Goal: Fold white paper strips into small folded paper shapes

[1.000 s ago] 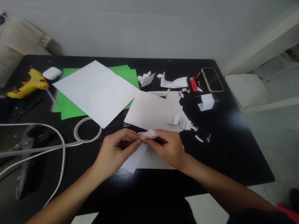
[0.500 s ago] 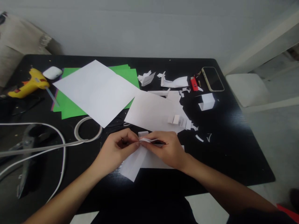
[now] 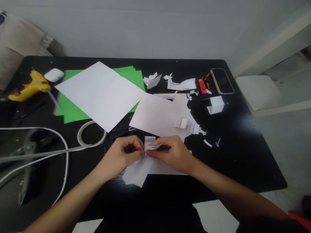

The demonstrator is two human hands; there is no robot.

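Note:
My left hand (image 3: 126, 151) and my right hand (image 3: 171, 152) meet over the front of the table, fingertips almost touching. Both pinch a folded white paper piece (image 3: 153, 147) with a raised flap between them. Strips of the paper stick out beyond my fingers toward the back and down to the front left. Under my right hand lies a flat white sheet (image 3: 162, 167), partly covered. Just behind the hands is another cut white sheet (image 3: 157, 113), with a small folded paper strip (image 3: 184, 123) resting on its right part.
Green paper (image 3: 75, 115) lies under a large white sheet (image 3: 102, 94). A yellow glue gun (image 3: 34, 87) and a white cable (image 3: 66, 161) occupy the left. Paper scraps (image 3: 182, 84), a red lighter (image 3: 201, 86), a phone (image 3: 222, 81) and a folded paper piece (image 3: 215, 105) are at the right.
The flap of paper between my fingers has lifted and shows more of its face. The paper's front strips have shifted and spread slightly. Both hands stay almost in place.

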